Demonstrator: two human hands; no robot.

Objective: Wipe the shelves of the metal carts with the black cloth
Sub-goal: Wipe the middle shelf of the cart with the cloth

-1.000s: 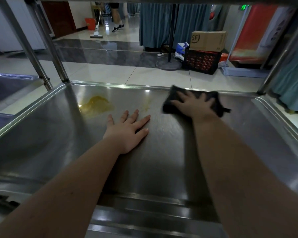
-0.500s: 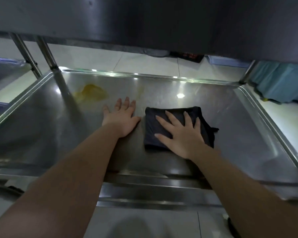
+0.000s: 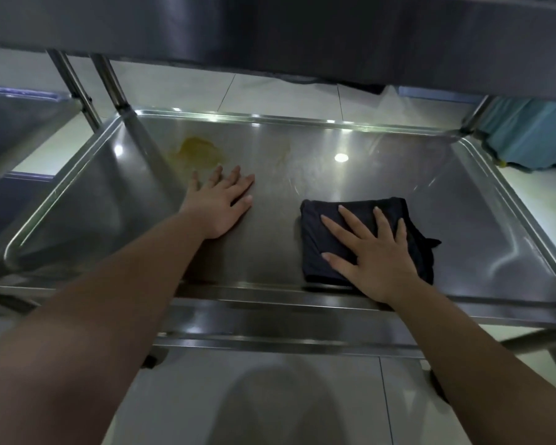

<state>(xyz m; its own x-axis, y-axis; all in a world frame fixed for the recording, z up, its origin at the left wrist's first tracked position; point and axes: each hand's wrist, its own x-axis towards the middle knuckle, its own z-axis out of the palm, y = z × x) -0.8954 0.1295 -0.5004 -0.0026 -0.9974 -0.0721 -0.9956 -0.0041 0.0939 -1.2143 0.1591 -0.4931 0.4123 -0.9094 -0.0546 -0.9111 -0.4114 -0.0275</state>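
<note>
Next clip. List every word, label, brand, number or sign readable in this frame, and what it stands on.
None can be read.
The metal cart shelf, the black cloth and the upper shelf bear no visible lettering, label or number.
The yellow stain is a smear, not a mark.

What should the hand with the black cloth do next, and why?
Probably slide the black cloth left and toward the back, onto the yellow stain, and rub there. The right hand presses flat on the cloth near the front edge of the shelf, while the stain lies unwiped at the back left, just beyond the fingertips of the left hand.
</note>
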